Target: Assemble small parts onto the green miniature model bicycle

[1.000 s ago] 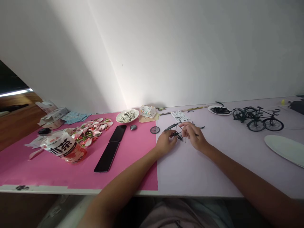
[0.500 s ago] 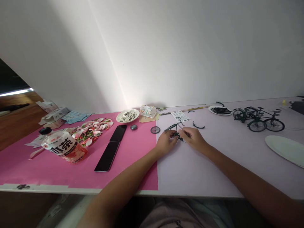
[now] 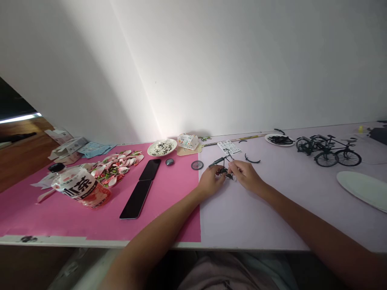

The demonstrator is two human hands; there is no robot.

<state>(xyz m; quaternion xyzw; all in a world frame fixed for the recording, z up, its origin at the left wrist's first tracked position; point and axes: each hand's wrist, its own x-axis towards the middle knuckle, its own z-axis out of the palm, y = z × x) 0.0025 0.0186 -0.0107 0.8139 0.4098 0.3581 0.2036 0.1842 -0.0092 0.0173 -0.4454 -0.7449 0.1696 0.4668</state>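
Tabletop (image 3: 256, 225) in two colours, pink on the left and pale lilac on the right, stood against a plain wall (image 3: 211, 68). Two bare forearms reached in from the near edge. Just right of the colour seam, the left hand (image 3: 211, 180) was closed around the lower part of a dark miniature bicycle frame (image 3: 217, 161), whose thin handlebar end rose above the fingers. The right hand (image 3: 248, 176) met it from the other side, fingertips drawn together at the frame; whether they gripped a part or only touched it could not be told.

Beyond the left hand, a small spoked wheel (image 3: 197, 165) lay flat at the seam. Past the right hand were a curved dark strip (image 3: 252, 159) and a printed sheet (image 3: 229, 147). Farther right, a white plate (image 3: 268, 137) held dark pieces, and model bicycles (image 3: 347, 157) stood clustered behind a white oval plate (image 3: 363, 187).

On the pink side were a white dish (image 3: 150, 151) of black and white bits, a small dark rounded object (image 3: 169, 162), two black phone-like slabs (image 3: 136, 199), a black-capped bottle (image 3: 78, 185) and a pink-and-green heap (image 3: 116, 169).
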